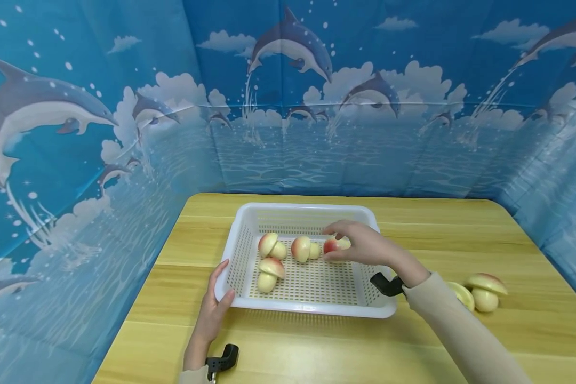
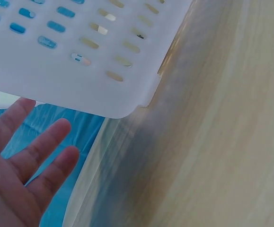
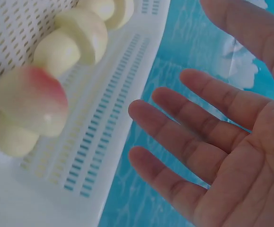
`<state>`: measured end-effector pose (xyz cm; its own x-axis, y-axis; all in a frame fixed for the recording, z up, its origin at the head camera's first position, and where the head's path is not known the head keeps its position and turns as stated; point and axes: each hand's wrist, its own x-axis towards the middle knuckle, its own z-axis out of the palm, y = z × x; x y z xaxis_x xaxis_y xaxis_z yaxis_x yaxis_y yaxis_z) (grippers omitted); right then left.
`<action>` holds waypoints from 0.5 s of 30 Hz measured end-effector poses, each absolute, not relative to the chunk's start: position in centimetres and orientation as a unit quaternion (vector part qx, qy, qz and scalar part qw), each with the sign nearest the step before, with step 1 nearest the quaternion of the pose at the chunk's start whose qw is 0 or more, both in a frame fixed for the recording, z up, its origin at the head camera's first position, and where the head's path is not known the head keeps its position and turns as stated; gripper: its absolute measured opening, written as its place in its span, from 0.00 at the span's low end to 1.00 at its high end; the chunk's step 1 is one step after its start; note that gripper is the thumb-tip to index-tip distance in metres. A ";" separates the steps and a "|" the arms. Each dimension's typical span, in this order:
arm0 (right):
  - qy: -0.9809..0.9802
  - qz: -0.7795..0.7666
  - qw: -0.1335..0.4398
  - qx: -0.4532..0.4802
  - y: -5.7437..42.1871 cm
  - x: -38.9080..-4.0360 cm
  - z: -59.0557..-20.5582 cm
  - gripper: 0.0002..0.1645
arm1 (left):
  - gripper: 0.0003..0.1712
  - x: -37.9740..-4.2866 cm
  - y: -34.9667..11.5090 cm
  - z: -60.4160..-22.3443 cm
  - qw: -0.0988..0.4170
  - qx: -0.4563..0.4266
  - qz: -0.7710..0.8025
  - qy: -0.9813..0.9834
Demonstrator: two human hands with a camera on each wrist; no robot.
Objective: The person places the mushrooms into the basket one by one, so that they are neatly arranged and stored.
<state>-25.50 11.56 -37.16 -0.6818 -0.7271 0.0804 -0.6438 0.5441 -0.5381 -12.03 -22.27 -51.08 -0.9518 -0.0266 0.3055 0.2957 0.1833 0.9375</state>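
Note:
A white plastic basket [image 1: 307,307] with slotted walls holds several toy mushrooms, cream with reddish caps. My right hand [image 1: 360,242] hovers over the rightmost mushroom [image 1: 333,245], with fingers spread and relaxed. The right wrist view shows its palm and fingers holding nothing, apart from that mushroom [image 3: 30,99]. Left of it lie a middle mushroom [image 1: 302,249], a back-left mushroom [image 1: 271,246] and a front-left mushroom [image 1: 270,274]. At the basket's front-left corner, my left hand [image 1: 211,312] rests against the rim, its thumb and forefinger extended on either side of the corner.
On the wooden table [image 1: 288,346], right of the basket, another mushroom [image 1: 486,292] stands beside a pale yellow rounded piece [image 1: 462,296], partly hidden by my right sleeve [image 1: 456,325]. A blue dolphin-print curtain [image 1: 288,154] hangs behind and along both sides.

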 end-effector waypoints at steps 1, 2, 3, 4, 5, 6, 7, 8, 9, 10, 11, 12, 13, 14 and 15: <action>0.876 -0.275 0.071 -0.389 11.9 -25.5 -37.2 0.36 | 0.36 -12.0 -22.3 -51.1 0.128 -0.089 -0.633 -0.758; 0.878 -0.277 0.065 -0.386 12.1 -25.5 -37.1 0.36 | 0.37 -12.0 -22.3 -51.1 0.128 -0.089 -0.634 -0.757; 0.879 -0.277 0.058 -0.384 12.4 -25.4 -37.1 0.36 | 0.37 -12.0 -22.3 -51.1 0.128 -0.091 -0.635 -0.757; 0.880 -0.279 0.054 -0.380 12.6 -25.4 -37.1 0.35 | 0.37 -12.0 -22.3 -51.1 0.128 -0.092 -0.634 -0.757; 0.882 -0.280 0.050 -0.376 12.7 -25.3 -37.1 0.35 | 0.37 -12.0 -22.3 -51.2 0.129 -0.092 -0.634 -0.757; 0.882 -0.282 0.045 -0.374 12.9 -25.3 -37.1 0.34 | 0.37 -12.0 -22.3 -51.2 0.129 -0.092 -0.633 -0.757; 0.883 -0.284 0.042 -0.370 13.1 -25.2 -37.2 0.33 | 0.37 -12.0 -22.3 -51.2 0.130 -0.091 -0.633 -0.758; 0.885 -0.287 0.039 -0.365 13.3 -25.1 -37.3 0.33 | 0.37 -12.0 -22.4 -51.2 0.130 -0.091 -0.632 -0.759; 0.885 -0.293 0.037 -0.360 13.5 -25.1 -37.4 0.33 | 0.37 -12.0 -22.4 -51.2 0.129 -0.090 -0.632 -0.759; 0.886 -0.297 0.035 -0.355 13.7 -25.0 -37.4 0.32 | 0.37 -12.0 -22.4 -51.1 0.128 -0.090 -0.632 -0.759; 0.886 -0.301 0.031 -0.351 14.0 -25.0 -37.6 0.32 | 0.37 -12.0 -22.4 -51.1 0.127 -0.090 -0.633 -0.758; 0.887 -0.304 0.028 -0.348 14.4 -24.9 -37.7 0.33 | 0.37 -12.0 -22.4 -51.1 0.126 -0.091 -0.634 -0.758; 0.887 -0.307 0.024 -0.345 14.7 -24.8 -37.8 0.33 | 0.37 -12.0 -22.3 -51.0 0.125 -0.092 -0.633 -0.758; 0.888 -0.309 0.022 -0.341 15.1 -24.8 -37.9 0.33 | 0.37 -12.0 -22.3 -51.0 0.125 -0.094 -0.633 -0.758; 0.888 -0.311 0.019 -0.338 15.4 -24.7 -37.9 0.33 | 0.36 -12.0 -22.3 -51.0 0.125 -0.094 -0.632 -0.759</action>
